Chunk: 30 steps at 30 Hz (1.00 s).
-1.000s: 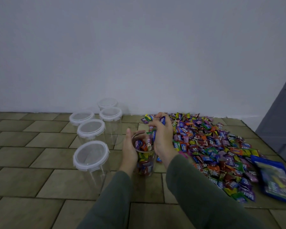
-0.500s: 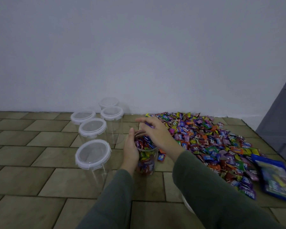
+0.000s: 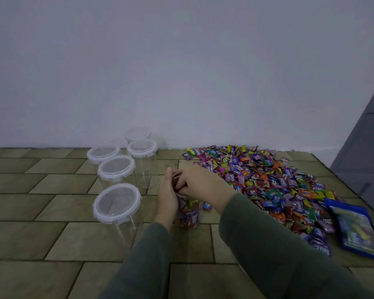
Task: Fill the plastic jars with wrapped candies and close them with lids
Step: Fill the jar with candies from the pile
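You're on the floor of a plain indoor room, home-like, no bench or table. Evidence: brown tiled floor [image 3: 52,240] in a staggered pattern, bare pale wall [image 3: 181,72] meeting it, grey panelled door or cabinet [image 3: 369,143] at right. Jars and candy sit directly on tiles.

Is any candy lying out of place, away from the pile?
Yes. One blue candy lies alone on the floor, just right of the open jar, apart from the pile. Nothing else stands out.
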Motion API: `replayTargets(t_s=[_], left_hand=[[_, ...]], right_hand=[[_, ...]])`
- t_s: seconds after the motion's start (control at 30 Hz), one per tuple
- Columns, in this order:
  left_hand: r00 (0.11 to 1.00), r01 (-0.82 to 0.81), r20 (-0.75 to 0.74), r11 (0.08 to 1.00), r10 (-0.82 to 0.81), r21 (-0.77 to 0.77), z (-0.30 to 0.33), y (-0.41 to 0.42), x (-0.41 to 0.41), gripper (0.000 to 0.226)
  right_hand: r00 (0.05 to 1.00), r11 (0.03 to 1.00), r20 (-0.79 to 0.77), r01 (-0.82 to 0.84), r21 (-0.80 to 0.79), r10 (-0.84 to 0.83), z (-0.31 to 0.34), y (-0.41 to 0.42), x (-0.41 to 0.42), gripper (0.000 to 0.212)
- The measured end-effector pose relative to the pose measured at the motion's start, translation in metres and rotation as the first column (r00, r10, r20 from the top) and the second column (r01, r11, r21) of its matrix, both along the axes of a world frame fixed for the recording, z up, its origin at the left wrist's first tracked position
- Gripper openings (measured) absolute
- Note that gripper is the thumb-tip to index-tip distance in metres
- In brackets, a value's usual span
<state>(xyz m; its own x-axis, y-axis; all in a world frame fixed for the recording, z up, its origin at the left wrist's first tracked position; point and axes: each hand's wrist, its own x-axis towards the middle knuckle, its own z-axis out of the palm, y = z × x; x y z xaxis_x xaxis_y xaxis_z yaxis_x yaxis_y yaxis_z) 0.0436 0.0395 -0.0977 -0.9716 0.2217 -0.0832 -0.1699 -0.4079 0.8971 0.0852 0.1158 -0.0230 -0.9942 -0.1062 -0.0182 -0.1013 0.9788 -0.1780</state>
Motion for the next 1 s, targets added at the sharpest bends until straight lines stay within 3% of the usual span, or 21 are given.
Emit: replayTargets(t_s=[0.13, 0.23, 0.33, 0.47, 0.53, 0.67, 0.73, 0.8, 0.9, 1.0], left_hand=[[1.000, 0.005, 0.010, 1.000, -0.005, 0.023, 0.003, -0.001, 0.000, 0.039], [1.000, 0.009, -0.022, 1.000, -0.009, -0.004, 0.002, -0.003, 0.000, 0.038], [0.999, 0.026, -0.021, 0.999, -0.027, -0.042, -0.003, -0.005, -0.003, 0.039], [0.996, 0.041, -0.071, 0.994, -0.048, -0.102, -0.002, -0.014, -0.004, 0.039], [0.977, -0.047, -0.211, 0.984, 0.009, -0.175, 0.009, -0.020, 0.002, 0.034], [0.814, -0.288, -0.580, 0.892, 0.035, -0.350, 0.041, -0.024, 0.018, 0.017], [0.663, -0.380, -0.747, 0.840, -0.044, -0.387, 0.055, -0.016, 0.031, 0.016], [0.510, -0.381, -0.848, 0.847, -0.143, -0.371, 0.061, -0.002, 0.047, 0.017], [0.438, -0.271, -0.830, 0.829, -0.346, -0.489, 0.045, 0.029, 0.074, 0.024], [0.501, -0.107, -0.626, 0.675, -0.597, -0.730, 0.012, 0.063, 0.103, 0.036]], right_hand=[[0.996, 0.999, 0.072, 0.055, 0.004, -0.055, -0.001, 0.005, -0.007, 0.025], [0.999, 0.999, 0.035, 0.020, -0.034, -0.019, 0.001, 0.008, -0.003, 0.026], [0.996, 0.982, -0.093, -0.010, -0.187, -0.008, 0.001, 0.013, 0.005, 0.026], [0.927, 0.885, -0.297, 0.070, -0.461, -0.228, 0.005, 0.036, 0.023, 0.018], [0.883, 0.834, -0.323, 0.124, -0.537, -0.340, 0.000, 0.052, 0.034, 0.017], [0.878, 0.799, -0.205, 0.268, -0.538, -0.432, -0.027, 0.081, 0.060, 0.022], [0.866, 0.796, -0.173, 0.329, -0.509, -0.469, -0.044, 0.093, 0.073, 0.022], [0.828, 0.767, -0.204, 0.352, -0.536, -0.523, -0.060, 0.103, 0.086, 0.018], [0.727, 0.711, -0.301, 0.352, -0.608, -0.617, -0.080, 0.112, 0.109, 0.010], [0.644, 0.658, -0.308, 0.416, -0.627, -0.700, -0.105, 0.127, 0.134, 0.012]])
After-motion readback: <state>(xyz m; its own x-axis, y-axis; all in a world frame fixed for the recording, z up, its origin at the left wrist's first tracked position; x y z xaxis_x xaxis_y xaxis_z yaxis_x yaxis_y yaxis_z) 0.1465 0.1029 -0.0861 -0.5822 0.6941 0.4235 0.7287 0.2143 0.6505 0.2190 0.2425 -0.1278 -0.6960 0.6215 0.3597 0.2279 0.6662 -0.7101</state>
